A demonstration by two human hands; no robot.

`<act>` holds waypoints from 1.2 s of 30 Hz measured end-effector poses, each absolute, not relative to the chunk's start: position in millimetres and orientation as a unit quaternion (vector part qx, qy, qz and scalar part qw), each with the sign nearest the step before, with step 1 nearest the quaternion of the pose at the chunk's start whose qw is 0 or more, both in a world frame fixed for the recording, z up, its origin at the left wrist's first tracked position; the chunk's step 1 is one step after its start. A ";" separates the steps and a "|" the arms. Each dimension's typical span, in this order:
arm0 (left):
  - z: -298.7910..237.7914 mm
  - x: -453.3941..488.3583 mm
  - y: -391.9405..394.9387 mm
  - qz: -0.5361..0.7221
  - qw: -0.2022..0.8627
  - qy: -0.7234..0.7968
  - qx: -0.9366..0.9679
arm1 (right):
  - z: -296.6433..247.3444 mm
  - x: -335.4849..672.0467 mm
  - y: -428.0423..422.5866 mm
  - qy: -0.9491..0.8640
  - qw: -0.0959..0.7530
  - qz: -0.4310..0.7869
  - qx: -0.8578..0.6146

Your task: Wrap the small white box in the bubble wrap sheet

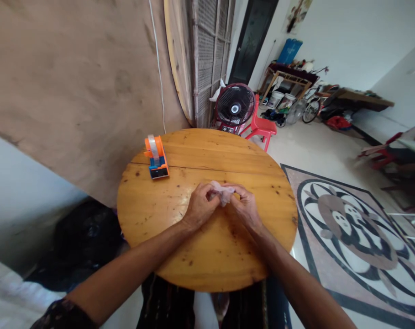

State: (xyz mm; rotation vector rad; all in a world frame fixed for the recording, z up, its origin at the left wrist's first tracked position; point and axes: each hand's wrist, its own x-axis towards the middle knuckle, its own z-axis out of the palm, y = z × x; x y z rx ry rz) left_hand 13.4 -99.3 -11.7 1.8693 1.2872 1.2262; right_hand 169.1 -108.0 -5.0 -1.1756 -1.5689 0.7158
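Observation:
Between my two hands is a small, crumpled, whitish translucent piece (pixel 224 195), thin like plastic film or tissue; I cannot tell which. My left hand (pixel 203 203) pinches its left side between thumb and fingers. On the other side, my right hand (pixel 244 204) grips the right end in the same way. Both hands are held close together over the middle of the round wooden table (pixel 224 246). An orange and blue tape dispenser (pixel 155 156) with a roll of clear tape stands at the table's back left, apart from my hands.
Behind the table stand a dark red fan (pixel 235 107) and a red plastic chair (pixel 263 124). A large wooden board (pixel 91 82) leans along the left. Black plastic bags (pixel 87 237) lie on the floor at left. At far right, part of a person (pixel 407 155) shows.

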 end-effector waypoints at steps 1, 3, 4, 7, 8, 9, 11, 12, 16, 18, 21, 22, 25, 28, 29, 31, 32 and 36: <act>-12.6 13.3 -98.3 0.464 0.286 0.477 0.689 | -5.7 170.0 -109.5 -0.644 0.507 0.306 -0.485; -14.4 13.2 -97.4 0.472 0.301 0.479 0.676 | -6.6 172.6 -112.0 -0.641 0.501 0.327 -0.481; -15.1 13.3 -97.5 0.472 0.311 0.481 0.670 | -6.6 174.2 -113.1 -0.645 0.496 0.330 -0.478; -16.4 13.2 -98.8 0.472 0.363 0.474 0.649 | -5.9 177.9 -115.1 -0.682 0.484 0.302 -0.457; -16.7 12.8 -99.1 0.474 0.383 0.470 0.639 | -5.6 178.6 -115.3 -0.700 0.479 0.281 -0.448; -17.1 12.1 -99.0 0.475 0.399 0.467 0.630 | -5.2 178.9 -115.3 -0.718 0.474 0.257 -0.439; -18.1 9.5 -97.2 0.473 0.424 0.462 0.619 | -4.7 179.0 -115.2 -0.750 0.463 0.206 -0.426; -18.7 7.5 -95.4 0.468 0.436 0.455 0.619 | -4.5 179.0 -115.2 -0.763 0.457 0.182 -0.420; -19.8 -4.2 -84.9 0.417 0.506 0.382 0.651 | -4.0 180.3 -116.4 -0.801 0.431 0.118 -0.399; -18.7 -10.6 -80.7 0.391 0.504 0.359 0.682 | -4.1 181.8 -117.0 -0.812 0.421 0.103 -0.390; -15.9 -17.8 -78.3 0.377 0.424 0.378 0.731 | -5.8 184.1 -117.3 -0.823 0.410 0.093 -0.382; -15.0 -19.4 -78.2 0.374 0.394 0.385 0.746 | -6.8 184.6 -117.5 -0.825 0.407 0.089 -0.381; -13.4 -23.0 -77.6 0.374 0.317 0.370 0.789 | -10.8 185.7 -119.3 -0.834 0.398 0.079 -0.374; -12.9 -26.8 -75.0 0.371 0.276 0.328 0.824 | -12.7 186.1 -122.9 -0.850 0.373 0.068 -0.366; -12.8 -28.5 -73.8 0.366 0.273 0.315 0.832 | -12.5 186.1 -124.1 -0.856 0.362 0.062 -0.364; -12.9 -32.5 -71.6 0.349 0.276 0.293 0.846 | -11.2 185.9 -125.8 -0.865 0.341 0.044 -0.365; -13.2 -34.5 -70.8 0.339 0.277 0.285 0.852 | -10.5 185.6 -126.2 -0.869 0.332 0.034 -0.366; -17.7 -38.9 -69.3 0.304 0.259 0.270 0.876 | -10.5 184.6 -125.1 -0.873 0.312 0.006 -0.374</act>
